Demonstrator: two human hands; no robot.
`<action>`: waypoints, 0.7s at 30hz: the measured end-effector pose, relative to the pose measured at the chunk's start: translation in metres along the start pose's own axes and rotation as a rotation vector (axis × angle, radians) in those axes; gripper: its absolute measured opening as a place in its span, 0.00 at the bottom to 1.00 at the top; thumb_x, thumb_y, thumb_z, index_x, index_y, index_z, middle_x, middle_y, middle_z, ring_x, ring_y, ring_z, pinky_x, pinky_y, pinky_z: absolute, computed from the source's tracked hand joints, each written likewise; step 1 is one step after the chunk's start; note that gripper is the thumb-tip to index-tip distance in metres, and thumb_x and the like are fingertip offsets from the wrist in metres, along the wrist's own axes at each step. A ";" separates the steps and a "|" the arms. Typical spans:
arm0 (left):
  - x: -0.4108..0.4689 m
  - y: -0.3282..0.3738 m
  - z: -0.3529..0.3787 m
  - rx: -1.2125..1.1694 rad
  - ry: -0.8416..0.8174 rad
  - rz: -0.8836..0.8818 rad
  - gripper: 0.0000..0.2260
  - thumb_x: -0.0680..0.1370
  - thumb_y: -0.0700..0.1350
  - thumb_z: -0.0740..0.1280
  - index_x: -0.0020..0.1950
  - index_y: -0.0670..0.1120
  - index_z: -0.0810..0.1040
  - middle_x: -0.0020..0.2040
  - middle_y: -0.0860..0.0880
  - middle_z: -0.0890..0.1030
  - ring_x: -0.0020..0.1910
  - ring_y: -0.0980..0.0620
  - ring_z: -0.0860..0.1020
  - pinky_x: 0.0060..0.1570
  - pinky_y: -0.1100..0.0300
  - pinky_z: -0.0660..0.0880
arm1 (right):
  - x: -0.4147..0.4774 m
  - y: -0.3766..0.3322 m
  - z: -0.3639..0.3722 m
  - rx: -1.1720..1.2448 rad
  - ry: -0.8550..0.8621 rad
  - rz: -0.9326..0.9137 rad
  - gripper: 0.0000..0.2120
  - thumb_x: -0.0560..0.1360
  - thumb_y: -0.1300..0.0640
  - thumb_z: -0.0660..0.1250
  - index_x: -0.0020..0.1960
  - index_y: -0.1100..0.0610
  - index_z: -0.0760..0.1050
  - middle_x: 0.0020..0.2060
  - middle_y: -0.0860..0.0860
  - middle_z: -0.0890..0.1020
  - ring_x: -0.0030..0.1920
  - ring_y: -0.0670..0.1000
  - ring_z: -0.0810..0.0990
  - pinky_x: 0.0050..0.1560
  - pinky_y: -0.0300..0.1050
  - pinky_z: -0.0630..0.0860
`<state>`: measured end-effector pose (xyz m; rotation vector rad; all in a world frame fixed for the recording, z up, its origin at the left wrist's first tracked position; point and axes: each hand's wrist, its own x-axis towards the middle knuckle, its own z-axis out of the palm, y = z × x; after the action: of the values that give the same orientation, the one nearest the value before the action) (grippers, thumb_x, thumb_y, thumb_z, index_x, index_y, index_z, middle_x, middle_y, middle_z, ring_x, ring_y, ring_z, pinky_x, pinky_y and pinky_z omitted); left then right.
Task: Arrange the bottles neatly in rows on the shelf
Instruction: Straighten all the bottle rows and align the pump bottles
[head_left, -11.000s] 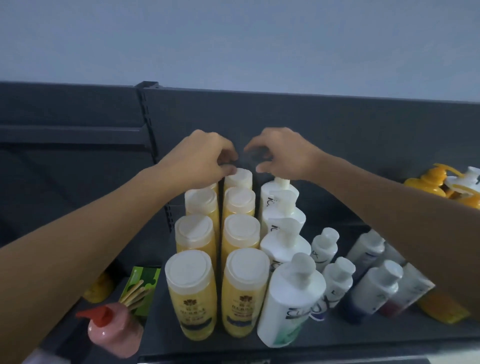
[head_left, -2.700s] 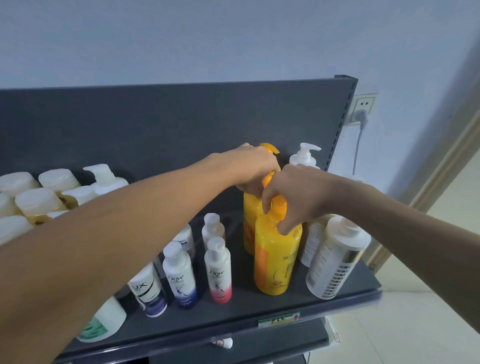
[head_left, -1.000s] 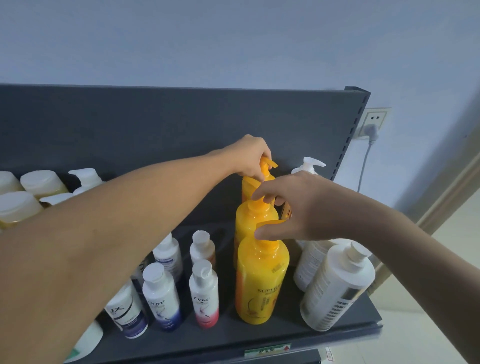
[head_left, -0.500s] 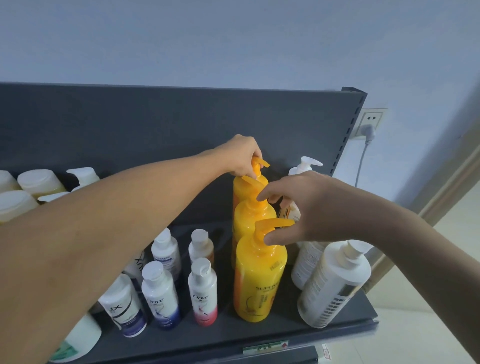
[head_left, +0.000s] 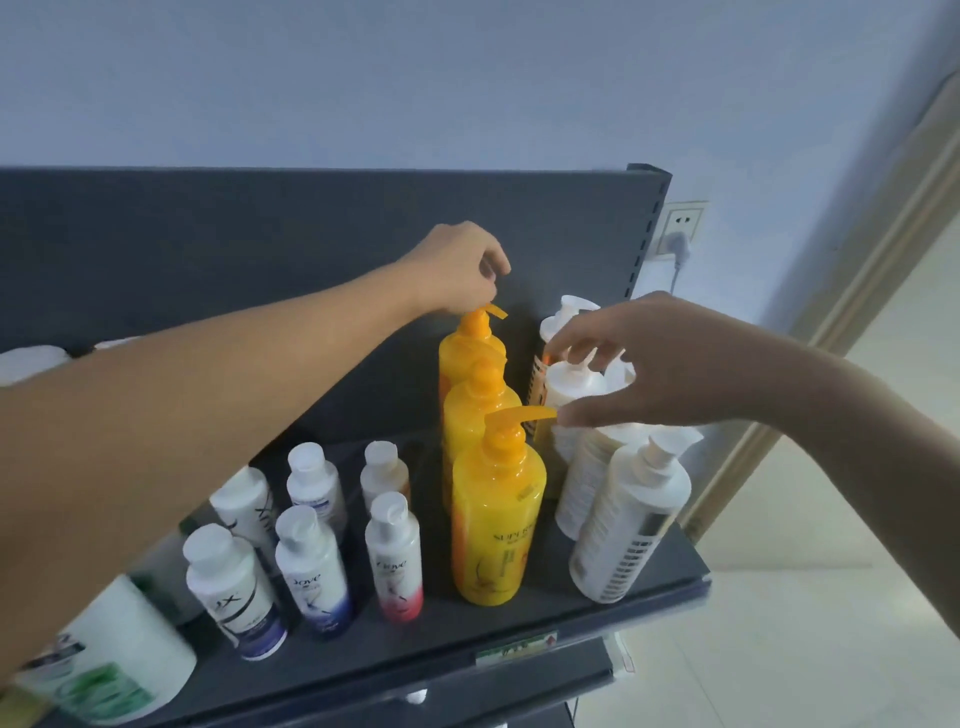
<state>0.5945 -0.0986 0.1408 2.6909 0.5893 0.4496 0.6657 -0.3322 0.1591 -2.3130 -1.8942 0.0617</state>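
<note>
Standing in a single file from front to back on the dark shelf (head_left: 613, 618), three yellow pump bottles are seen at the centre of the view: the front one (head_left: 496, 525), the middle one (head_left: 480, 410) and the rear one (head_left: 467, 348). The left hand (head_left: 452, 270) is held at 12 o'clock from this file, just above the rear bottle's pump spout; its fingers are curled loosely together, and whether the spout is actually touched cannot be told. The right hand (head_left: 670, 364) is spread at 2 o'clock from the front yellow bottle, fingers apart and clamped on nothing, the thumb tip lying against the end of that bottle's orange spout. Beneath this hand, white pump bottles (head_left: 623, 519) are lined up at 3 o'clock from the yellow file. At 9 o'clock from the yellow file, small white flip-cap bottles (head_left: 392, 556) are set in short rows. A larger white bottle with a green label (head_left: 114, 665) is seen at 8 o'clock, at the shelf's front edge.
</note>
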 end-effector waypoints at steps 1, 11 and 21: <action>-0.007 0.008 0.000 -0.023 0.007 0.034 0.17 0.78 0.37 0.69 0.66 0.49 0.82 0.59 0.49 0.83 0.59 0.50 0.81 0.59 0.54 0.79 | -0.003 0.003 -0.002 -0.002 0.003 0.026 0.31 0.65 0.29 0.68 0.64 0.42 0.78 0.51 0.38 0.82 0.50 0.40 0.81 0.52 0.43 0.79; -0.034 0.067 0.034 -0.003 -0.073 0.182 0.17 0.76 0.42 0.73 0.65 0.49 0.81 0.58 0.51 0.84 0.54 0.52 0.82 0.56 0.55 0.81 | -0.029 0.044 -0.015 -0.024 0.032 0.126 0.17 0.72 0.37 0.67 0.57 0.42 0.81 0.45 0.37 0.82 0.47 0.39 0.81 0.55 0.46 0.79; 0.039 0.071 0.066 0.175 0.029 -0.075 0.17 0.78 0.43 0.70 0.68 0.49 0.78 0.61 0.50 0.81 0.59 0.47 0.80 0.59 0.49 0.80 | 0.017 0.112 -0.007 -0.034 0.084 0.030 0.14 0.77 0.47 0.69 0.60 0.50 0.82 0.49 0.46 0.84 0.51 0.49 0.81 0.55 0.48 0.79</action>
<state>0.6773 -0.1593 0.1193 2.8194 0.7677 0.4366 0.7788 -0.3380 0.1505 -2.3272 -1.8341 -0.0639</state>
